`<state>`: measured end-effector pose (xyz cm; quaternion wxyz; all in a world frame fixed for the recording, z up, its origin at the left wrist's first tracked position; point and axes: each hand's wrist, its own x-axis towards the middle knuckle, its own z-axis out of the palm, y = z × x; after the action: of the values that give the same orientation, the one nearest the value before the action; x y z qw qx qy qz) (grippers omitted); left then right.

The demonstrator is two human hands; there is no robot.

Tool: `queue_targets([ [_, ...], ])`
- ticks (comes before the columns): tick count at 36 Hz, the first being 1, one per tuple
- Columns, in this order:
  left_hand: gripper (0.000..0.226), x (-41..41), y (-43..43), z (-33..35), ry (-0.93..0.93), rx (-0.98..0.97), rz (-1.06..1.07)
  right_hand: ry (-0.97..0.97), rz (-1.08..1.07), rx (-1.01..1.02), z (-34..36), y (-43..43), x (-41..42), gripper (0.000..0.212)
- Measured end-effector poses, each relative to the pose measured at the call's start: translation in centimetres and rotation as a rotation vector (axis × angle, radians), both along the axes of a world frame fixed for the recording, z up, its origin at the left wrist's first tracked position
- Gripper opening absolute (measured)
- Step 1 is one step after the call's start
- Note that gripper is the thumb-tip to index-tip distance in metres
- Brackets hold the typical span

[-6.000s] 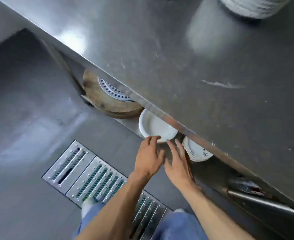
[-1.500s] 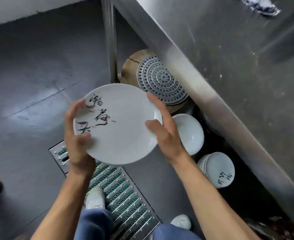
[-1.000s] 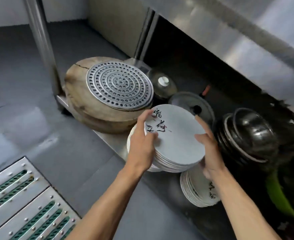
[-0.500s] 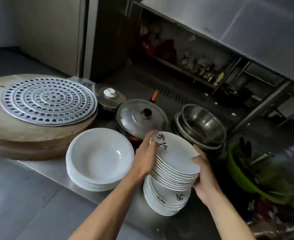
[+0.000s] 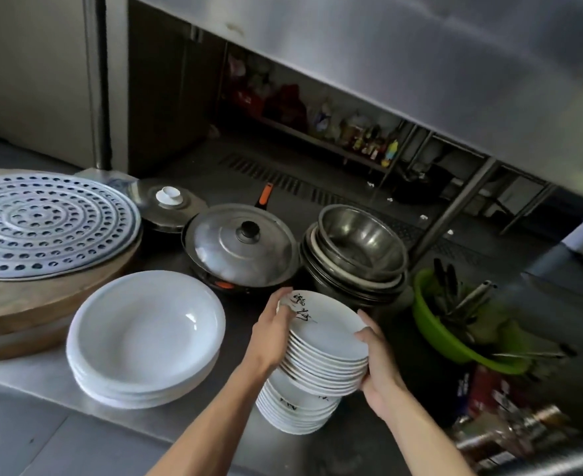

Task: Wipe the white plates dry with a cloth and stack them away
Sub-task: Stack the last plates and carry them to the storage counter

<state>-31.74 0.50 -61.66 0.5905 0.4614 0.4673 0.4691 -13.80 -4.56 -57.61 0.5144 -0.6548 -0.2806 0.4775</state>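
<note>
Under a steel bench top, a low steel shelf (image 5: 36, 379) carries kitchen ware, and a grey floor with a drain grate is seen behind it. At the left end of the shelf lies a thick round wooden board (image 5: 43, 304) with a perforated metal disc (image 5: 43, 221) flat on top. Next to it, near the front edge, stands a pile of wide white bowls (image 5: 145, 334). Behind them, toward the back edge, is a pan with a glass lid (image 5: 242, 249) and a smaller lid with a white knob (image 5: 168, 204). To the right of the pan, steel bowls (image 5: 358, 249) are nested together. At the right end, a green basin (image 5: 454, 338) holds utensils.

Near the front edge, right of the bowls, a stack of white plates (image 5: 324, 348) with black writing sits tilted on a lower stack of plates (image 5: 296, 410). The left hand (image 5: 272, 334) grips the left side of the upper stack, thumb on the top plate's rim. The right hand (image 5: 379, 365) grips the right side, fingers curled under and thumb on the rim.
</note>
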Motion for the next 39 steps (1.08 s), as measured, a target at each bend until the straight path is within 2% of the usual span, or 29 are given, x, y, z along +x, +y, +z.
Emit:
queue_targets([
  [11,0.052,0.5,0.1,-0.8,0.055,0.008,0.013,-0.011,-0.010,-0.003,-1.1,0.4,0.4,0.040],
  [18,0.053,0.7,-0.5,-0.5,0.006,-0.025,0.081,-0.014,-0.007,-0.011,-1.5,0.8,0.5,0.037],
  [23,0.068,1.2,-1.1,-0.6,-0.011,-0.034,0.174,-0.032,0.011,-0.044,-1.4,1.2,0.5,0.040],
  [29,0.069,1.7,-1.8,-0.6,-0.003,-0.020,0.240,-0.049,0.000,-0.024,-1.7,1.2,0.5,0.042],
  [33,0.063,1.5,-2.2,-1.1,-0.012,0.000,0.284,-0.038,0.005,0.002,-1.9,1.2,0.1,0.043],
  [39,0.050,0.3,-2.8,-2.1,-0.071,-0.009,0.218,-0.090,-0.018,0.081,-2.8,0.8,-0.9,0.047],
])
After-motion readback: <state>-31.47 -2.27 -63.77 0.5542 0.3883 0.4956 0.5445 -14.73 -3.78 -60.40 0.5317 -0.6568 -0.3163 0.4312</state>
